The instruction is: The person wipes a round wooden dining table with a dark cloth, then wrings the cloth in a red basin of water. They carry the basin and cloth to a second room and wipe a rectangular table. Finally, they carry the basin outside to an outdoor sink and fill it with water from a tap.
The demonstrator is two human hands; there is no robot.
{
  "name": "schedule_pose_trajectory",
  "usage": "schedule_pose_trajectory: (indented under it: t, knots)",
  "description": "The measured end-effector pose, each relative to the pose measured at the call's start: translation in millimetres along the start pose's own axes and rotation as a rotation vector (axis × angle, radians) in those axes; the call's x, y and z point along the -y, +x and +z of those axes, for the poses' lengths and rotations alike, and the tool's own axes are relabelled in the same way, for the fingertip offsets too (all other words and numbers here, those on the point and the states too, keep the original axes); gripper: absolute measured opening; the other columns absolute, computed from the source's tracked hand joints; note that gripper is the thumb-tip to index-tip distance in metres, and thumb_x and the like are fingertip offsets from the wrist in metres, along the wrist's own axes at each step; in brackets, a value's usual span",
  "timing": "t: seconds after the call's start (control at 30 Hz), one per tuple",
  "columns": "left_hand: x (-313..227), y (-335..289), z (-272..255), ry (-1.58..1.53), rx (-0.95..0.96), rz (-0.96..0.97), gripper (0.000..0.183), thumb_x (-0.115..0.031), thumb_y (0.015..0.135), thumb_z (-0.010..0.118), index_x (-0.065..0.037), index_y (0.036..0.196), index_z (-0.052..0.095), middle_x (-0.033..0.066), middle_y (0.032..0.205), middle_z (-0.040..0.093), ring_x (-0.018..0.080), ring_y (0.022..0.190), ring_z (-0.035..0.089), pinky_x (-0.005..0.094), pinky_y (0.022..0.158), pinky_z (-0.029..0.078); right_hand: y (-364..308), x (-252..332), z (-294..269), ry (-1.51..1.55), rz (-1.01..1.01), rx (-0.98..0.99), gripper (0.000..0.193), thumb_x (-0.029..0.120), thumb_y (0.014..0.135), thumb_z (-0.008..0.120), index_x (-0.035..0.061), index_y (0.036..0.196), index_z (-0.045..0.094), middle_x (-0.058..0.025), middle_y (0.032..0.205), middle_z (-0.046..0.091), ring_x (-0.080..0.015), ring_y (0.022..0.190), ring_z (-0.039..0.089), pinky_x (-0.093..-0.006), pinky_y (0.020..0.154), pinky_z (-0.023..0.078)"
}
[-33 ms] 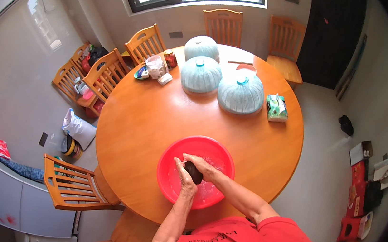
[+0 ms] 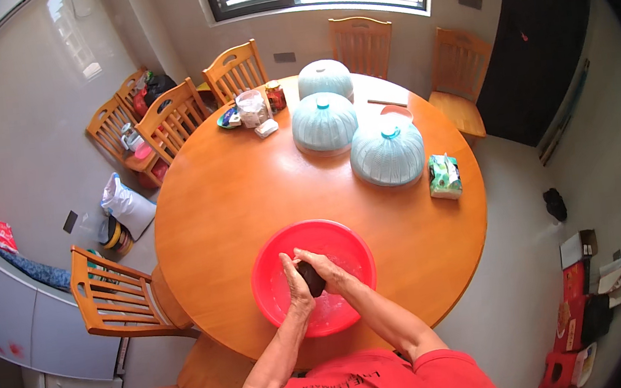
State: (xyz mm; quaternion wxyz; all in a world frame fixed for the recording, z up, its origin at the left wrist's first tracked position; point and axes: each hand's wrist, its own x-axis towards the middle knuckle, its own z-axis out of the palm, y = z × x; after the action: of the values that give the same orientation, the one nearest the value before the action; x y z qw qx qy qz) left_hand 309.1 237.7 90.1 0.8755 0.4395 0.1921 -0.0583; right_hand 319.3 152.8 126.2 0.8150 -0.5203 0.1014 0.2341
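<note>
A dark brown, smooth rounded lump (image 2: 310, 277) is held between my two hands above a red plastic basin (image 2: 264, 257). What the lump is made of I cannot make out. My left hand (image 2: 296, 284) presses against its left side with the fingers pointing up and away. Over its top and right side curves my right hand (image 2: 324, 267). The palms and part of the lump's surface are hidden. White, powdery smears show on the basin's inside around my hands.
The basin stands on a round wooden table (image 2: 212, 205) near its front edge. Farther back are several pale blue domed food covers (image 2: 387, 156), a green tissue pack (image 2: 444, 176), a bag of pale contents (image 2: 252, 108) and a jar (image 2: 276, 97). Wooden chairs (image 2: 119, 292) surround the table.
</note>
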Motion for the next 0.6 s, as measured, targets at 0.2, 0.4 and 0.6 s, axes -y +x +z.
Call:
schedule_pose_trajectory:
  t: [0.2,0.4,0.6]
  knots:
    - [-15,6,-6,0.215,0.036,-0.015,0.062,-0.072,0.082,0.04,-0.011,0.087,0.045,0.0035,0.083,0.052,0.0133,0.075,0.055,0.0295,0.063,0.048,-33,4,14,-0.202,-0.293,-0.032,0.028,0.024,0.086,0.059,0.0001,0.099,0.062,-0.0087,0.09,0.065,-0.0133,0.084,0.06,-0.0287,0.074,0.047]
    - [-22,-2,-8,-0.103,0.247,-0.333,0.047,-0.058,0.083,0.056,-0.012,0.09,0.051,0.0026,0.085,0.056,0.016,0.079,0.06,0.0315,0.066,0.053,-18,-13,4,-0.369,-0.437,-0.088,0.011,0.013,0.083,0.059,0.0031,0.085,0.055,-0.0011,0.074,0.057,-0.0085,0.069,0.05,-0.0265,0.064,0.043]
    - [-52,-25,-12,0.093,0.553,-0.523,0.051,-0.021,0.08,0.072,-0.015,0.121,0.043,0.0046,0.12,0.048,0.0223,0.111,0.051,0.0463,0.08,0.054,-22,6,-1,0.041,-0.375,0.228,0.024,0.001,0.083,0.053,0.006,0.106,0.048,-0.0051,0.086,0.058,-0.0115,0.079,0.055,-0.026,0.072,0.047]
